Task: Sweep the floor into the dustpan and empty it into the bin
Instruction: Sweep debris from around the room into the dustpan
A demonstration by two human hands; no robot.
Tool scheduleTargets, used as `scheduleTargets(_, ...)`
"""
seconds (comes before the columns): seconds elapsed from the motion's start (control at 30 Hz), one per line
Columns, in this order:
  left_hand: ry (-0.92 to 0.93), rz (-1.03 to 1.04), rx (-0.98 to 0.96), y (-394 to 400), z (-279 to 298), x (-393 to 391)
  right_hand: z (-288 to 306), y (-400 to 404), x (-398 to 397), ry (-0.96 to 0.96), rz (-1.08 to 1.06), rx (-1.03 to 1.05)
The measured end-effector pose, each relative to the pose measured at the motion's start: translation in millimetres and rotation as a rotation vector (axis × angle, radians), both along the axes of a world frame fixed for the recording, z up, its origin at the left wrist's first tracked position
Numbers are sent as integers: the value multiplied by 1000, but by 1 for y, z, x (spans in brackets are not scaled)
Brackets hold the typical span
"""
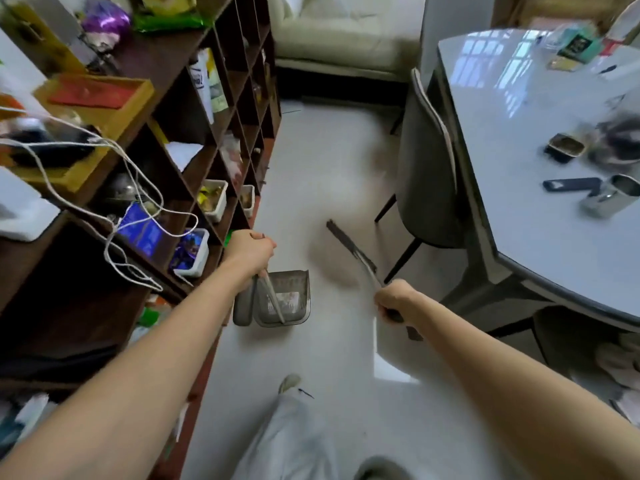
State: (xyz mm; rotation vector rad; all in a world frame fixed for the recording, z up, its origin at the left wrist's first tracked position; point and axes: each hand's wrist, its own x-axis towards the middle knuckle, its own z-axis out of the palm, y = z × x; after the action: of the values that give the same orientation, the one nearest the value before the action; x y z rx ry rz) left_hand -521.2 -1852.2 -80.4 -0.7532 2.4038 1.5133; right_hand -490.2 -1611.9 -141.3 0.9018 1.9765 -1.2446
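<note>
My left hand (251,252) grips the thin upright handle of a grey dustpan (282,299) that rests on the pale floor (325,188) beside the shelf. Some light scraps lie inside the pan. My right hand (394,299) is closed on the handle of a broom (349,245). Its dark head points away from me over the floor, to the right of the dustpan, and is blurred. No bin is in view.
A dark wooden shelf unit (194,140) full of boxes and tubs runs along the left. A grey chair (426,188) and a glossy table (540,161) stand on the right. A pale sofa (339,36) closes the far end. My legs and shoes (289,382) are below.
</note>
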Motion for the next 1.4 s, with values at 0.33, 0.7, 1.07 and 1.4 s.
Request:
scheduleTargets(0.33, -22, -67, 55, -2, 20, -232, -1, -15, -195, -30, -62, 9)
scheduleTargets(0.7, -21, -15, 0, 14, 10, -471, -19, 17, -464, -86, -3, -18)
scheduleTargets(1.07, -15, -30, 2, 44, 1, -682, -11, 34, -659, -114, -263, -230)
scheduleTargets(1.4, -66, -290, -15, 69, -35, -907, -25, 40, -844, -82, -509, -173)
